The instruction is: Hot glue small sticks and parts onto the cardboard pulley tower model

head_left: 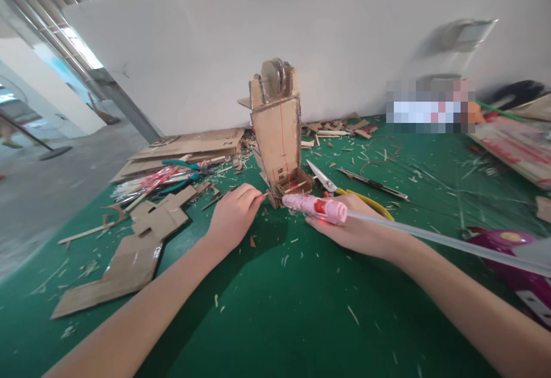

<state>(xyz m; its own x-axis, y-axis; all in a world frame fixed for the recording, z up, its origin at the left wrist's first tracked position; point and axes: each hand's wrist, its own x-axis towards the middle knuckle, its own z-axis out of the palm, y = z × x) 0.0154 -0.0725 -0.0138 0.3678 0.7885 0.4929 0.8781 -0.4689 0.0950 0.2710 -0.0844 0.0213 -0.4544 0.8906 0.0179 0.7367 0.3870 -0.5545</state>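
A tall cardboard tower point(275, 131) stands upright on the green table, with round discs point(272, 78) at its top and a red thread point(282, 128) running down its front. At its foot is a small open cardboard tray point(301, 181). My right hand point(344, 226) is wrapped round a pink hot glue gun point(318, 208), its nozzle pointing at the base of the tower. A long translucent glue stick point(413, 231) sticks out of the gun's back. My left hand point(236, 211) is closed in a pinch at the tower's lower left corner; what lies between the fingertips is too small to make out.
Scissors point(322, 178) with yellow handles and a utility knife point(373, 184) lie right of the tower. Cut cardboard pieces point(129, 263), teal-handled pliers point(183, 182) and wrapped sticks point(140, 185) are on the left. A purple tool point(510, 251) sits at the right. A wall point(206, 50) rises behind.
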